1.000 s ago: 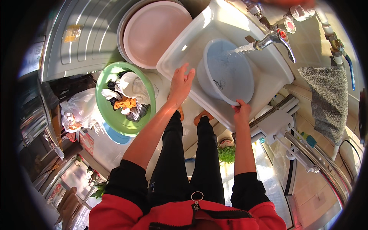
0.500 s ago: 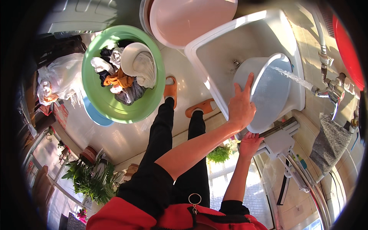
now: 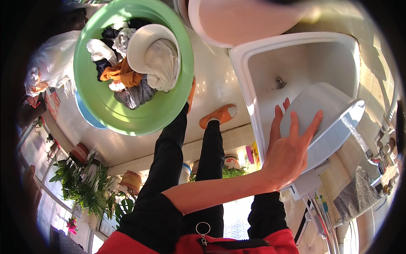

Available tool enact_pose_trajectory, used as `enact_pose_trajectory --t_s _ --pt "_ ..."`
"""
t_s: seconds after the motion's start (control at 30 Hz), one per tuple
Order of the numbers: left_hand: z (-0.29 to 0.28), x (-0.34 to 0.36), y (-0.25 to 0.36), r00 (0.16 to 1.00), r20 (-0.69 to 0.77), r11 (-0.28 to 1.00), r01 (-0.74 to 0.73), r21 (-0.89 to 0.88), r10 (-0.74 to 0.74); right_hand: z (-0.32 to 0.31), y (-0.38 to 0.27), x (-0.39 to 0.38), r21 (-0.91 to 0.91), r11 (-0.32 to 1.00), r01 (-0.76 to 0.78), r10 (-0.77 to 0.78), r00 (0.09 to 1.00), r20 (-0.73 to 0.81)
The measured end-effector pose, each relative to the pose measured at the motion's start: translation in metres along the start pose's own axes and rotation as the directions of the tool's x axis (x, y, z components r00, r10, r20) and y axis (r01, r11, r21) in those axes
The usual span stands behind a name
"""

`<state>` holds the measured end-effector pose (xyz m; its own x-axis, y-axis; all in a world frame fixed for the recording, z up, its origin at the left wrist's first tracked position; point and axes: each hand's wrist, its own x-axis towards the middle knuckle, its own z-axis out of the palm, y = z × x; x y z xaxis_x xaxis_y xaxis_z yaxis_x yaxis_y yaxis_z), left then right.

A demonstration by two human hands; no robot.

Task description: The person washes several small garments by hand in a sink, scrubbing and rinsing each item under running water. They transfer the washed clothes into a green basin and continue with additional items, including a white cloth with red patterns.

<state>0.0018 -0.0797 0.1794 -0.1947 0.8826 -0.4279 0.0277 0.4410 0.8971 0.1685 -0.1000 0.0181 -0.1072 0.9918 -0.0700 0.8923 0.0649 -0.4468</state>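
The pale blue basin (image 3: 317, 110) is tipped on its side over the front right of the white sink (image 3: 246, 95). A water stream (image 3: 355, 135) from the chrome tap (image 3: 376, 156) hits it near the rim. My left hand (image 3: 292, 152) grips the basin’s outer wall, fingers spread over it. My right hand lies mostly hidden behind my left hand and forearm, so its grip is unclear. The drain (image 3: 280, 82) shows at the sink’s bottom.
A green tub (image 3: 89, 80) of clothes and a white container stands left, over a blue basin (image 3: 86, 118) and beside a plastic bag (image 3: 53, 63). Pink basins (image 3: 245, 19) are behind. Potted plants (image 3: 80, 182) line the lower left. A grey cloth (image 3: 355, 194) hangs below the tap.
The basin has gone from upright to tipped over toward the right. My left hand moved from beside the sink onto it, crossing over my right, which became mostly hidden. The view swung leftward.
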Motion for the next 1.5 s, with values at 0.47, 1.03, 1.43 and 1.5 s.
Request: enact_pose_trajectory --t_s 0.47,1.03,1.43,1.5 --pt "0.004 0.015 -0.015 0.999 -0.037 1.0 -0.022 -0.003 0.021 0.116 0.071 0.101 0.171 0.981 -0.093 0.087 0.995 0.044" --pt "0.002 0.015 -0.022 0.996 -0.003 0.996 0.09 0.002 -0.09 0.06 0.004 0.047 0.041 0.998 0.057 -0.063 0.983 0.174" --pt "-0.022 0.019 -0.04 0.987 -0.117 0.992 0.1 -0.073 -0.108 -0.027 0.067 -0.014 0.533 0.474 -0.701 0.431 0.712 0.554" --pt "-0.025 0.029 -0.045 0.983 -0.119 0.988 0.128 -0.081 -0.137 -0.028 0.078 0.0 0.622 0.317 -0.716 0.486 0.685 0.542"
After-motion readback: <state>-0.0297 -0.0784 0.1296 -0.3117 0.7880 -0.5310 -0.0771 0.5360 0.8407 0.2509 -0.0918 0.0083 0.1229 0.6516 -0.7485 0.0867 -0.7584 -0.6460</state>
